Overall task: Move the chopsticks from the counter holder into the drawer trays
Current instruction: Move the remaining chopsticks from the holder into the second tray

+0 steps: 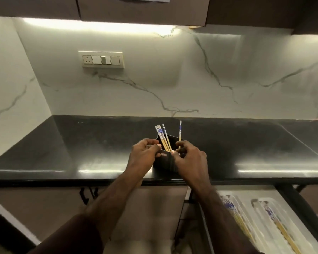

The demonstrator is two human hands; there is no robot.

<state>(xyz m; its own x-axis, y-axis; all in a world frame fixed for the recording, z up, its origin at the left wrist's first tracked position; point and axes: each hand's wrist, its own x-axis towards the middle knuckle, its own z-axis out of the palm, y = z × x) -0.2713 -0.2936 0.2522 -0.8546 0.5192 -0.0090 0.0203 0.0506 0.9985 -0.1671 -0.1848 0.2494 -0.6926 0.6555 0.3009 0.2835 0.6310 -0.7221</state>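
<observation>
A black holder point(166, 162) stands near the front edge of the black counter point(81, 149). A bunch of wooden chopsticks with blue-and-white tops point(163, 137) leans left inside it. One more chopstick point(180, 132) stands upright at the holder's right side. My left hand point(143, 154) is curled against the holder's left rim, thumb on its edge. My right hand point(189, 158) reaches over the right rim, with fingers closed around the lower part of the single chopstick. Below right, the open drawer holds white trays point(253, 226) with chopsticks point(275, 222) lying lengthwise in them.
The marble backsplash carries a switch plate point(102, 59) behind the counter. Closed cabinet fronts point(151, 208) with a black handle point(84, 196) sit under the counter at left. The drawer's dark frame point(301, 208) runs along the right side.
</observation>
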